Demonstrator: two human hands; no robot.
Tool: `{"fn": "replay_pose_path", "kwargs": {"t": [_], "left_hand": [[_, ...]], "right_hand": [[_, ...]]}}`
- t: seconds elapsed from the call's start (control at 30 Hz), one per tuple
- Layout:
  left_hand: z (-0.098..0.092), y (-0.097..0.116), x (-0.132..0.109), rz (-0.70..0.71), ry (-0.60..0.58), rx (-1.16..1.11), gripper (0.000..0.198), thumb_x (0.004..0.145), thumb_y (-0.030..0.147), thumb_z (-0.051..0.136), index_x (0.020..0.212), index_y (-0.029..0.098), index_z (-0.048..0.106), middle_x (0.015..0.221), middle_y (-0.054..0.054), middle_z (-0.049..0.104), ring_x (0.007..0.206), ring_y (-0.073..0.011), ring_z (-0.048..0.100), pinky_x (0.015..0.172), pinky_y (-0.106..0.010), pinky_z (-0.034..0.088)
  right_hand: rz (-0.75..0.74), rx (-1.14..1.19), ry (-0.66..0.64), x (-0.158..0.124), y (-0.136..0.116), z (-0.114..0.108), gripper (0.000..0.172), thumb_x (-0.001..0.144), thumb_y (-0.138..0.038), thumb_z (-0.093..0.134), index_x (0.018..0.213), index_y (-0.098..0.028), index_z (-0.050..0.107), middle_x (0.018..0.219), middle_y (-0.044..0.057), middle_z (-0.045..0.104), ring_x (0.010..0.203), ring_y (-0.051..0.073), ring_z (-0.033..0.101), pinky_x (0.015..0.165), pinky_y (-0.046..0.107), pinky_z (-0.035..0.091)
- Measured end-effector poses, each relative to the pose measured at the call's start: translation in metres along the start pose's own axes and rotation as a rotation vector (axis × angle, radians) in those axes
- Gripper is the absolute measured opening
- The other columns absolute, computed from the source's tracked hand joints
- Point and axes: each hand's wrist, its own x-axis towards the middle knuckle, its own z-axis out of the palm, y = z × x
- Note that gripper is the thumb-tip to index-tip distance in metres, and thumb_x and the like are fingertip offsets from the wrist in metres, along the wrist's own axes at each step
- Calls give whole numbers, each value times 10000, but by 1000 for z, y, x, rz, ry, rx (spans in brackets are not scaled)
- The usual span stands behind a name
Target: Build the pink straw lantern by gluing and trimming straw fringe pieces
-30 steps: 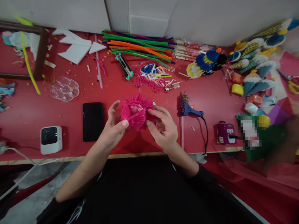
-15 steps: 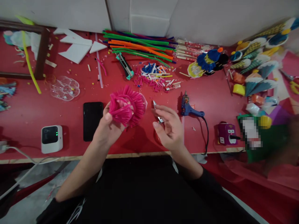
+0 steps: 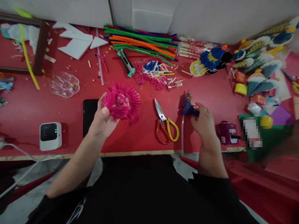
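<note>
My left hand [image 3: 102,121] is closed on a bright pink, ring-shaped craft piece [image 3: 134,99], seemingly built from pipe cleaners, with a hollow middle. It is held above the table, left of centre. My right hand [image 3: 204,119] has its fingers around the handle of a blue hot glue gun [image 3: 187,107], which lies on the table with a clear glue stick [image 3: 182,137] reaching down from it. Scissors [image 3: 163,117] with one red and one yellow handle lie slightly open between my hands. Small pink pieces [image 3: 135,119] rest below the craft piece.
Green and orange pipe cleaners [image 3: 142,42] lie at the back, near a box cutter [image 3: 126,62] and cut scraps [image 3: 156,73]. A phone [image 3: 88,116] is partly behind my left hand. A purple power socket [image 3: 228,133] stands at right, a white device [image 3: 50,136] at left.
My right hand has moved right from the scissors, now lying uncovered, to the glue gun handle. My left hand has shifted slightly left with the pink craft piece.
</note>
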Motion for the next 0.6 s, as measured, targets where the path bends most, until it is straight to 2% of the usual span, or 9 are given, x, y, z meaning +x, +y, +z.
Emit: {"fn": "replay_pose_path", "kwargs": {"t": [0.1, 0.2, 0.3, 0.37, 0.4, 0.43, 0.5, 0.6], "left_hand": [[1, -3, 10, 36, -54, 17, 658, 462, 448, 1018, 1022, 379, 678, 983, 66, 730, 1406, -324, 510, 1082, -484, 520], [0, -8, 25, 184, -107, 41, 780, 434, 394, 1041, 1104, 328, 647, 1101, 36, 694, 1483, -349, 415, 1124, -461, 495], [-4, -16, 38, 361, -200, 92, 884, 482, 412, 1033, 1231, 285, 582, 1221, 1, 667, 1501, -365, 384, 1109, -420, 495], [-9, -21, 44, 423, -261, 144, 925, 522, 395, 1023, 1300, 278, 534, 1245, 0, 662, 1489, -340, 409, 1104, -373, 487], [-11, -23, 45, 444, -277, 158, 949, 529, 381, 1022, 1323, 275, 513, 1256, -2, 659, 1478, -329, 428, 1105, -357, 480], [-12, -25, 46, 463, -282, 162, 973, 528, 372, 1024, 1339, 275, 495, 1272, -5, 652, 1461, -320, 452, 1105, -349, 474], [-14, -28, 45, 501, -263, 161, 1009, 519, 373, 1030, 1351, 280, 468, 1345, -17, 613, 1423, -306, 497, 1109, -347, 468], [-16, -32, 41, 581, -228, 201, 994, 497, 374, 1038, 1310, 308, 471, 1508, -3, 473, 1366, -282, 543, 1105, -348, 478]], "right_hand": [[29, 181, 113, 7, -1, 2, 433, 664, -152, 648, 1085, -215, 723, 992, 114, 739, 966, 307, 692, 943, 495, 557], [59, 289, 306, 17, -4, 1, 190, 738, -234, 625, 911, -241, 702, 790, 39, 670, 814, 229, 687, 786, 375, 563], [42, 435, 461, 31, -21, 1, 139, 756, -265, 513, 826, -239, 630, 706, -14, 560, 632, 163, 581, 650, 338, 521], [-21, 571, 449, 41, -39, 4, 131, 739, -284, 472, 757, -247, 597, 618, -42, 442, 512, 129, 445, 546, 309, 451], [-78, 725, 390, 45, -49, 8, 115, 718, -297, 498, 751, -250, 598, 593, -51, 399, 483, 121, 394, 508, 301, 407], [-125, 829, 305, 48, -59, 12, 114, 708, -314, 525, 763, -256, 606, 588, -52, 391, 486, 124, 399, 501, 302, 394], [-168, 894, 207, 46, -74, 22, 111, 713, -340, 576, 790, -274, 622, 588, -53, 396, 510, 137, 437, 529, 324, 436], [-177, 866, 130, 29, -89, 32, 92, 755, -363, 648, 816, -298, 626, 658, -42, 497, 612, 166, 546, 645, 378, 536]]}}
